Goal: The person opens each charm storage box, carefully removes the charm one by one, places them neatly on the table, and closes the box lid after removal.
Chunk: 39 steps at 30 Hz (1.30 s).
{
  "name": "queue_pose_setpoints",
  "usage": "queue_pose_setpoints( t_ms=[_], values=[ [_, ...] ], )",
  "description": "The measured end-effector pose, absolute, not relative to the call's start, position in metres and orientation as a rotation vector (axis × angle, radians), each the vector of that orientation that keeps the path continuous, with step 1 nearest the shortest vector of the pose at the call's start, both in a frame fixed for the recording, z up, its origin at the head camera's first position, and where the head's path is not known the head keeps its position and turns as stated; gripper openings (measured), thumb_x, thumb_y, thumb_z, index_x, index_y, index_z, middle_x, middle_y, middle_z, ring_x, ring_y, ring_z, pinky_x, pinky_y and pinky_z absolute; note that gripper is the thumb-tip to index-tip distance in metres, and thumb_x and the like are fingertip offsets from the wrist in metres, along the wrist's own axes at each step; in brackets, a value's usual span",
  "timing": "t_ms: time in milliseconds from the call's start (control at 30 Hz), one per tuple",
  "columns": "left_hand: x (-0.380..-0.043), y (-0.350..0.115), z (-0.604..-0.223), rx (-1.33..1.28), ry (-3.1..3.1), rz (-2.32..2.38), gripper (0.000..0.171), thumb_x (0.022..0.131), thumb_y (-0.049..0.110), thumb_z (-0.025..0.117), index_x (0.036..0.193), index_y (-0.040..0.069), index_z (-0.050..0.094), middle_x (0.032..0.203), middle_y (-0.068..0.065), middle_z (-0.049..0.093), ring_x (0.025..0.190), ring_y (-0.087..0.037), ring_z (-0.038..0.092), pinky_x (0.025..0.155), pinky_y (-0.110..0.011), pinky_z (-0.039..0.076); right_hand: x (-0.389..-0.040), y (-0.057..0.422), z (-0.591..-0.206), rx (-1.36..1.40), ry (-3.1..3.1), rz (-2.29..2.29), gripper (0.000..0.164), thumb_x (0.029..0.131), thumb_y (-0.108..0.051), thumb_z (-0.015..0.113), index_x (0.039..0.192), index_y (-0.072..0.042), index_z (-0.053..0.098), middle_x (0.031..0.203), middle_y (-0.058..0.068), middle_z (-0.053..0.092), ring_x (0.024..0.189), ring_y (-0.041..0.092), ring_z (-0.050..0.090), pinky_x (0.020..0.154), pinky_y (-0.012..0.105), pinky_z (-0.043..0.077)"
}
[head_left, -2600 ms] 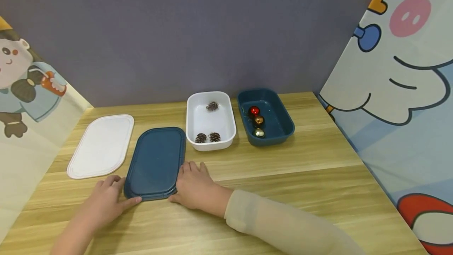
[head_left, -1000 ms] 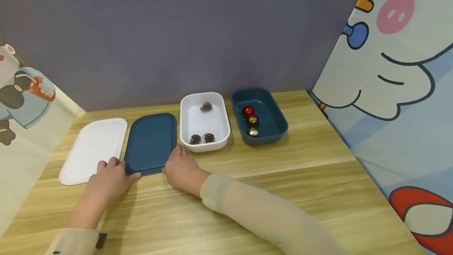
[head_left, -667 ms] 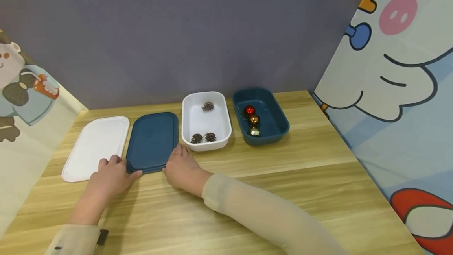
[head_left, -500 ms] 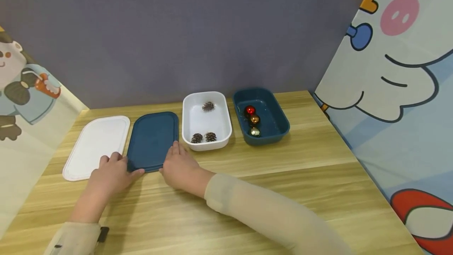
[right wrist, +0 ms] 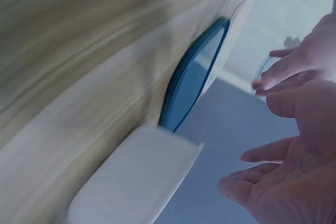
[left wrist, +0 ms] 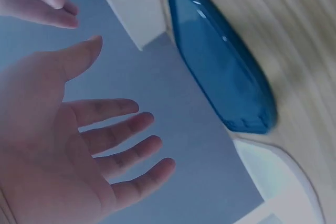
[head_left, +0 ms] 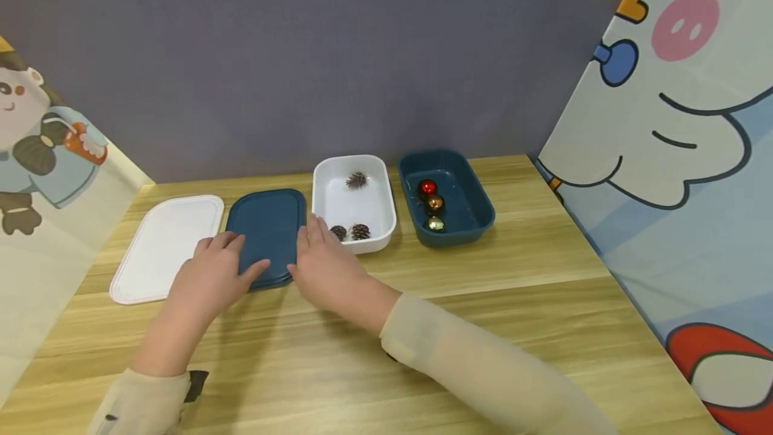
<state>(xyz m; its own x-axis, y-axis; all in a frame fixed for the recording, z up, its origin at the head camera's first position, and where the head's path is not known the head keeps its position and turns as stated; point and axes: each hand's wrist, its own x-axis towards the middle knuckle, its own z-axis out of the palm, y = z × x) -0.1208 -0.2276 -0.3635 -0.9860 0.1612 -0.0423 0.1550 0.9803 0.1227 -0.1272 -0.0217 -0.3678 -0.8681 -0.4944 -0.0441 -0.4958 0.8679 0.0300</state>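
Note:
A dark blue lid (head_left: 267,223) lies flat on the wooden table, between a white lid (head_left: 166,247) and a white box (head_left: 339,197). My left hand (head_left: 211,277) hovers over the lid's near left corner, fingers spread. Above its near right corner is my right hand (head_left: 335,274), fingers extended, partly covering the white box's near corner. Both palms are bare in the wrist views, and the left hand (left wrist: 84,135) and right hand (right wrist: 289,171) stand apart from the blue lid (left wrist: 215,61).
Pine cones (head_left: 357,180) lie in the white box. Right of it, a dark blue box (head_left: 468,200) holds a red bauble (head_left: 427,186), an orange one and a gold one. A grey panel (head_left: 362,59) rises behind; cartoon-printed walls flank the table (head_left: 483,327).
The blue lid has slid away from me, up beside the white box and near the white lid. Both hands pushed it at its near corners, then let go and lifted.

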Motion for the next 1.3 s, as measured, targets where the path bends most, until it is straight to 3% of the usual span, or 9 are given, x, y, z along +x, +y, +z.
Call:
queue_pose_setpoints(
  t_ms=[333,633,1300],
  values=[
    [-0.128,-0.194,-0.354,0.365,3.097,0.240,0.076,0.106,0.049,0.063,0.153,-0.009,0.049,0.158,-0.034,0.048,0.145,-0.059,0.042,0.113,-0.073,0.043,-0.153,0.018,-0.362,-0.663,3.014,-0.069,0.067,0.114,-0.044,0.047,0.163,0.001,0.038,0.174,0.023,0.029,0.164,0.034,0.027,0.133,0.044,0.029],
    [-0.136,-0.169,-0.347,0.417,3.100,0.273,0.074,0.107,0.048,0.062,0.158,-0.004,0.046,0.161,-0.030,0.048,0.147,-0.056,0.044,0.111,-0.071,0.046,-0.166,0.045,-0.360,-0.582,3.027,-0.214,0.066,0.113,-0.043,0.049,0.163,-0.001,0.039,0.174,0.023,0.029,0.163,0.037,0.028,0.134,0.049,0.026],
    [-0.155,-0.135,-0.338,0.462,3.079,0.376,0.080,0.105,0.052,0.063,0.162,0.000,0.041,0.166,-0.025,0.042,0.154,-0.050,0.038,0.116,-0.069,0.044,-0.158,0.096,-0.358,-0.441,3.073,-0.511,0.062,0.112,-0.037,0.055,0.162,-0.002,0.042,0.173,0.024,0.030,0.162,0.044,0.028,0.132,0.058,0.026]
  ],
)
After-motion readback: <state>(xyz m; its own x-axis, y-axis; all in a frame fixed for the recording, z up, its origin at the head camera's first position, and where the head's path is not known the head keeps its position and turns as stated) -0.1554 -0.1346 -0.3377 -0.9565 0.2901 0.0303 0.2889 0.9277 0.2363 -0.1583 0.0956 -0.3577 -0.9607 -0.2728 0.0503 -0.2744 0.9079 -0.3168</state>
